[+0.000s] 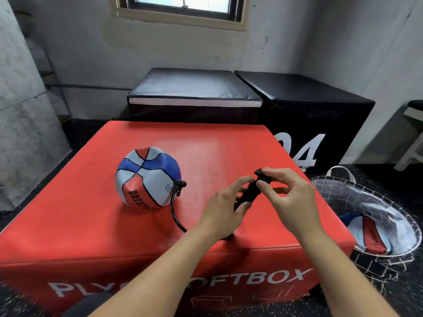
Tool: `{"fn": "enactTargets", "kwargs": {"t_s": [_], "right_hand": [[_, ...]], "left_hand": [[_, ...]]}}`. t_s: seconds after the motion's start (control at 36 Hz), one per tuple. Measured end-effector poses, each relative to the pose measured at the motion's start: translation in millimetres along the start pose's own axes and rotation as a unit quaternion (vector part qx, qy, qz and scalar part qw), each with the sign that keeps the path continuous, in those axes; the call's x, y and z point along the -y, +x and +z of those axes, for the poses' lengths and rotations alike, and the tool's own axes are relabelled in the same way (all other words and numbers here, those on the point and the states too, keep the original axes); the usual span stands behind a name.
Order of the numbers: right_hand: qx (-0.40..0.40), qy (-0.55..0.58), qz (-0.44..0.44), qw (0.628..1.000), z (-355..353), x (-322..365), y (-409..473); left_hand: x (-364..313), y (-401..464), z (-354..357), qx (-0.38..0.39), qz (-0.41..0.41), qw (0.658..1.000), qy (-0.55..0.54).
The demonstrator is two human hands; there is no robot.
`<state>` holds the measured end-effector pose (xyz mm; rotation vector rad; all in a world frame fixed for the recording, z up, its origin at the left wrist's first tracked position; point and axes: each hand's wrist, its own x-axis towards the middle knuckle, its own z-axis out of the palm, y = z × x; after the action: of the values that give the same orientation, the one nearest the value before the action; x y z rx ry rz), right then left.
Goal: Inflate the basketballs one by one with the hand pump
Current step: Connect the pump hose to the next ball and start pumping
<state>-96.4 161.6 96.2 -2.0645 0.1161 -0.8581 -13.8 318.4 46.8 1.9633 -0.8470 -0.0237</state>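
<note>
A red, white and blue basketball (148, 177), partly dented and soft, sits on the red soft box (96, 225). A black hose (174, 211) runs from a fitting on the ball's right side down toward my hands. The black hand pump (250, 191) stands tilted over the box. My left hand (225, 207) grips the pump's lower body. My right hand (288, 197) pinches the pump's handle at its top end with thumb and fingers.
A wire basket (389, 202) with a white liner stands on the floor at the right and holds another flat red, white and blue ball (370, 234). Two black padded boxes (194, 94) stand behind the red one. A concrete wall rises at the left.
</note>
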Motion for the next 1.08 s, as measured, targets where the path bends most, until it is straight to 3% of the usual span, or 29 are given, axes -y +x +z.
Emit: {"fn": "enactTargets", "kwargs": {"t_s": [0.33,0.61,0.78,1.08], "right_hand": [[-0.008,-0.022,0.021,0.999,-36,-13,-15],[-0.212,0.084,0.020,0.973,-85,-8,-2],[-0.196,0.045,0.004,0.979,-72,1,2],[-0.082,-0.006,-0.030,0.996,-16,15,4]], "left_hand": [[-12,-3,11,0.025,0.042,0.993,0.109],[-18,-5,13,0.068,0.095,0.979,0.166],[-16,-4,9,0.052,0.072,0.984,0.152],[-6,-4,1,0.022,0.008,0.997,0.072]]}}
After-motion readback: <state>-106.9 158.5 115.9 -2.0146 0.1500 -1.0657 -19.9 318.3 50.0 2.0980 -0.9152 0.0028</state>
